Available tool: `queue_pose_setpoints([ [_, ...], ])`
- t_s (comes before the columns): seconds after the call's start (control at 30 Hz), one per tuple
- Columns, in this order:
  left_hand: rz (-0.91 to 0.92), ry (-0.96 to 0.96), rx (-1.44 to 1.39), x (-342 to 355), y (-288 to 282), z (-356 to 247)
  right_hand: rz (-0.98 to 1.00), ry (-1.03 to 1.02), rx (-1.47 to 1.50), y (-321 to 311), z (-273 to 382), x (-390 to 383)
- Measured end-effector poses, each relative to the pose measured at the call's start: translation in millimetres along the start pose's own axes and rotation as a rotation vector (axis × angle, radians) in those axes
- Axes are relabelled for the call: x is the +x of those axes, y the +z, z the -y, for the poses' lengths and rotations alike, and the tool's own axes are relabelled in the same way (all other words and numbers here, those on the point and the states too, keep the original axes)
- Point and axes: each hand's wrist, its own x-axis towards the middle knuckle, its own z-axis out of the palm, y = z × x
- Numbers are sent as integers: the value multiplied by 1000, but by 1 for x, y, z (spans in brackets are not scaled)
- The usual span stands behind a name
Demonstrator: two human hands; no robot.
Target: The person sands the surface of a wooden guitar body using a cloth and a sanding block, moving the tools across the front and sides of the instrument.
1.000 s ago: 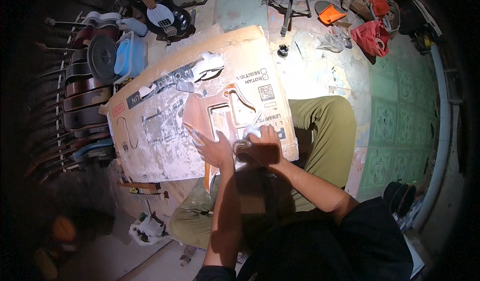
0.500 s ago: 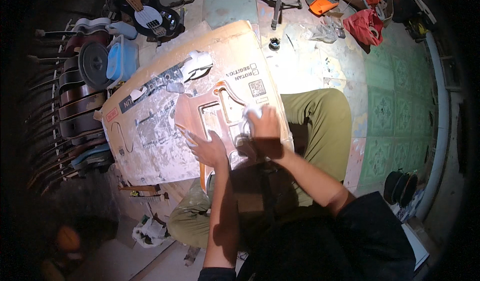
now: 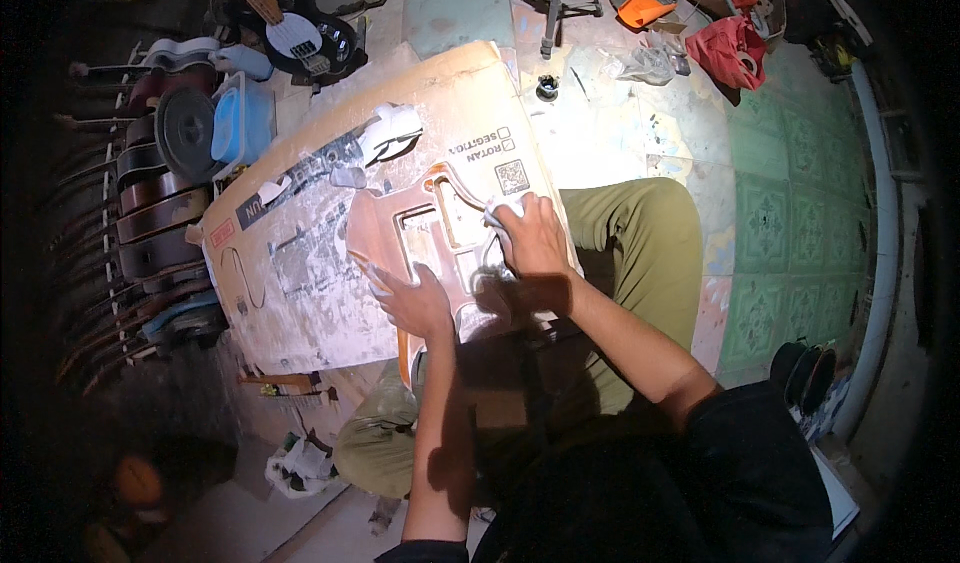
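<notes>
A bare wooden electric guitar body (image 3: 385,218) with routed hollows lies on a dusty cardboard sheet (image 3: 320,313) in front of me. My left hand (image 3: 415,303) rests flat on its near left side, fingers spread and pale with dust. On the right edge, by the upper horn, my right hand (image 3: 535,238) presses a folded whitish piece (image 3: 512,206) against the wood. Whether this piece is sandpaper or cloth I cannot tell. Crumpled white scraps (image 3: 390,133) lie on the cardboard beyond the body.
Several guitars (image 3: 165,213) stand in a row at the left, beside a blue plastic tub (image 3: 240,118). A black bass guitar (image 3: 310,38) lies at the far left. An orange dustpan (image 3: 642,8) and a red bag (image 3: 728,53) are at the far right. A small dark jar (image 3: 547,87) stands on the floor.
My right hand has shifted slightly away from me along the guitar body's edge, with the whitish piece under its fingers. The left hand stays nearly in place.
</notes>
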Motion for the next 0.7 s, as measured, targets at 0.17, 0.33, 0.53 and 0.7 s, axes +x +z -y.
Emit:
queue_pose_setpoints([
  [0.17,-34,38,-40,0,2,0,-73,160,203,35,18,-53],
  [0.33,-5,43,-36,-2,4,2,15,155,51,34,4,-33],
  [0.53,-19,20,-55,3,2,3,143,19,121,-14,13,-11],
  [0.7,-24,33,-35,-5,2,-6,-42,50,10,52,12,-60],
])
